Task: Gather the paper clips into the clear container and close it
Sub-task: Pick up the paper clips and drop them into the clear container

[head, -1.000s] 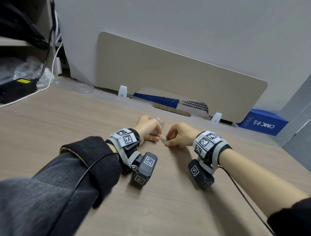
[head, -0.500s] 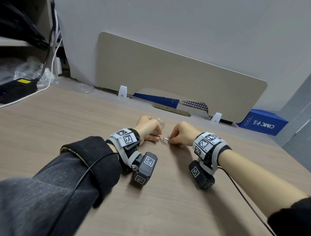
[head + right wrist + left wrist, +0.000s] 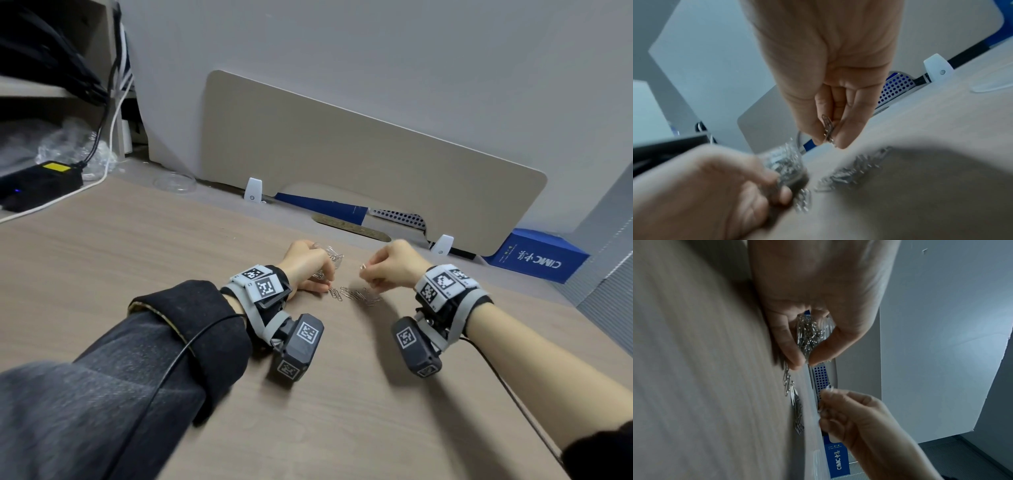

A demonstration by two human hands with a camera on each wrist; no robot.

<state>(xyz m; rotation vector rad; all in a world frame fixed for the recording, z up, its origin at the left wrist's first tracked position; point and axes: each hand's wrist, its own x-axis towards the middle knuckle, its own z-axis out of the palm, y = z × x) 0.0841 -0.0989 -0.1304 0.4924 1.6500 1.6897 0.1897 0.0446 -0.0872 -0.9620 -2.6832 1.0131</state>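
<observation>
Lifted off the desk [image 3: 171, 274] since a second ago, the right hand [image 3: 394, 263] now pinches a few clips [image 3: 827, 128] between thumb and fingertips, just beside the container [image 3: 785, 160] that the left hand [image 3: 308, 267] grips tilted on the desk, already part full. Gathering is midway, I judge: a loose pile [image 3: 359, 294] lies between the hands, and the lid [image 3: 174, 181] sits well apart at the desk's far edge. Next, the pinch must reach the container's mouth and let go cleanly.
</observation>
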